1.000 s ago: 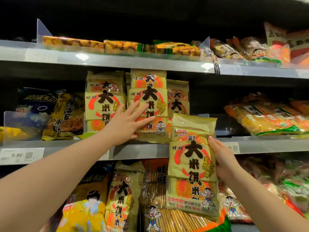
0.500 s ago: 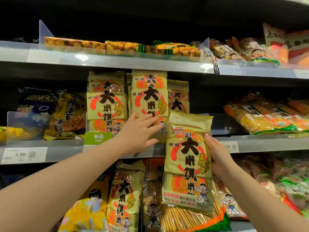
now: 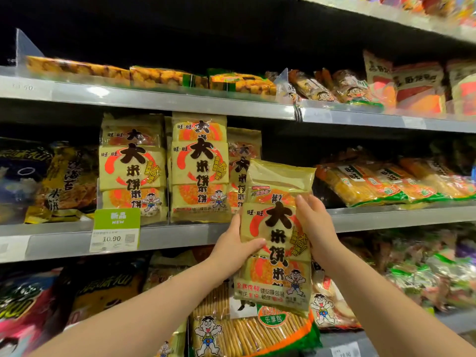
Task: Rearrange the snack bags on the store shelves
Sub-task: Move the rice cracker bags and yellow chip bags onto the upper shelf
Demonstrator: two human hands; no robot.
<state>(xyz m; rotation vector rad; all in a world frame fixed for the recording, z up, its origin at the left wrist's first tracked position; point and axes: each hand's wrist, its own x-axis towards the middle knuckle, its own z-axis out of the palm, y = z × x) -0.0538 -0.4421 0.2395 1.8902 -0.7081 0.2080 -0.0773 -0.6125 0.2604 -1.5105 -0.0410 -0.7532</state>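
I hold a tall yellow rice-cracker bag upright in front of the middle shelf edge. My left hand grips its left side, thumb across the front. My right hand grips its right side, fingers over the front. On the middle shelf behind stand matching yellow bags: one at the left, one in the centre, and a third further back, partly hidden by the held bag.
Dark seaweed-cracker bags stand at the left of the middle shelf, orange-and-green packs lie at its right. A green price tag hangs on the shelf edge. The top shelf carries flat snack packs. Biscuit packs fill the lower shelf.
My left hand left the bags on the middle shelf and took hold of the held bag's left side. The bag rose slightly, and the view shifted left and closer.
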